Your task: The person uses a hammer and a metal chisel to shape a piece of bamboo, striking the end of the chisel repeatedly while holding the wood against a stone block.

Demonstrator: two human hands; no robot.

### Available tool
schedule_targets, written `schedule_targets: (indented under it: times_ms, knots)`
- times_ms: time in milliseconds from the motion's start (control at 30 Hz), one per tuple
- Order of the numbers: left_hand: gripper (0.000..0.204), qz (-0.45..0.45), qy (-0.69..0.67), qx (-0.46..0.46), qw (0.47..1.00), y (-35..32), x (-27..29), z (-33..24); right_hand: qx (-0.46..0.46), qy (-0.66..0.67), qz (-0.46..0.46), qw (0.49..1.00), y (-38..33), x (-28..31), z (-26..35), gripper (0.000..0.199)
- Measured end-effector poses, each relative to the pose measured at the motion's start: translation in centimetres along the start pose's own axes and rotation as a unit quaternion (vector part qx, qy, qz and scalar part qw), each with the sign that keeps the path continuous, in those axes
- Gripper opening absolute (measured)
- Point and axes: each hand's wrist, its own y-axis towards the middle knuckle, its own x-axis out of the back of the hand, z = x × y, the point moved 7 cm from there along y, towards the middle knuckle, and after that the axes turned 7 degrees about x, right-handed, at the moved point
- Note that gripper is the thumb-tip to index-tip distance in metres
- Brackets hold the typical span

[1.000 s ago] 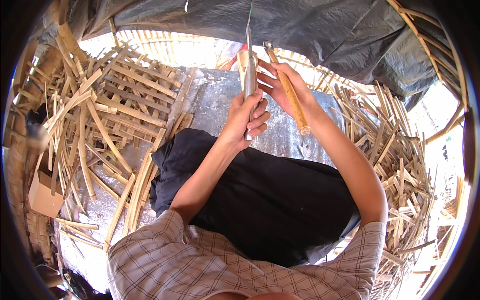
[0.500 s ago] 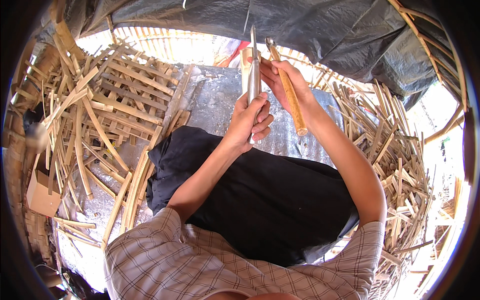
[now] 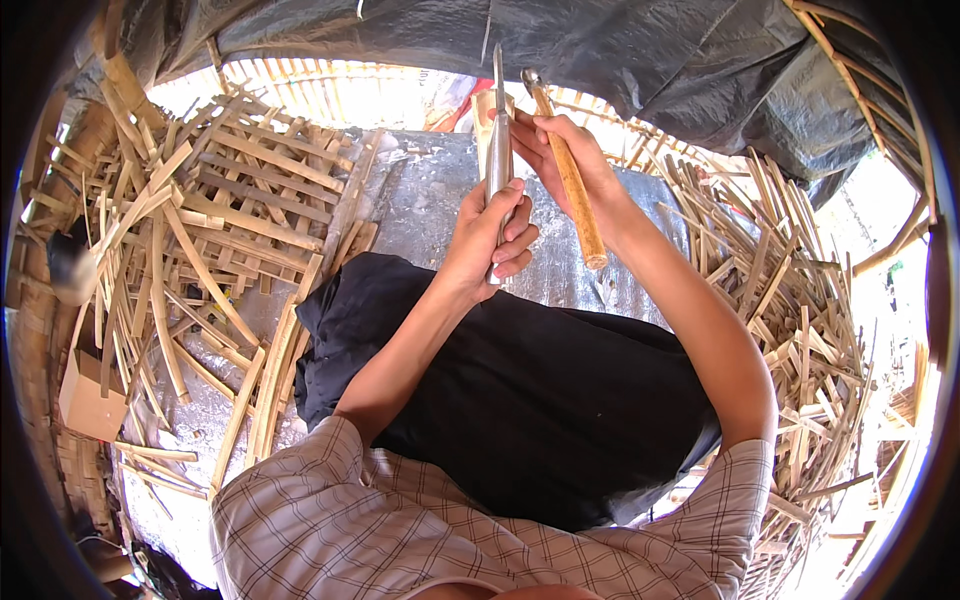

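The wooden-handled tool has shifted slightly nearer the knife.

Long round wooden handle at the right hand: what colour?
The wooden handle is golden tan, best in the head view.

Black tarp hanging beyond, sticks heaped at right

At left, a crisscrossed stack of slats rises behind loose strips, with a brown cardboard box beside them; a grey sheet lies between slats and sticks.
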Motion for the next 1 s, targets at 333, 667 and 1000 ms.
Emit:
schedule_targets:
  times_ms: [333, 667, 1000]
  knots:
    - [0.024, -0.011, -0.005, -0.009, 1.0, 0.0, 0.2, -0.5, -0.008, -0.028, 0.013, 1.0, -0.2, 0.0, 0.3, 0.047]
    - [0.022, -0.013, -0.003, -0.006, 1.0, -0.2, 0.3, -0.6, -0.008, 0.009, -0.051, 0.999, -0.9, -1.2, 0.6, 0.026]
    - [0.029, 0.024, -0.005, 0.033, 0.999, 0.0, 0.4, -0.8, -0.003, -0.01, -0.014, 1.0, -0.2, 0.0, 0.3, 0.026]
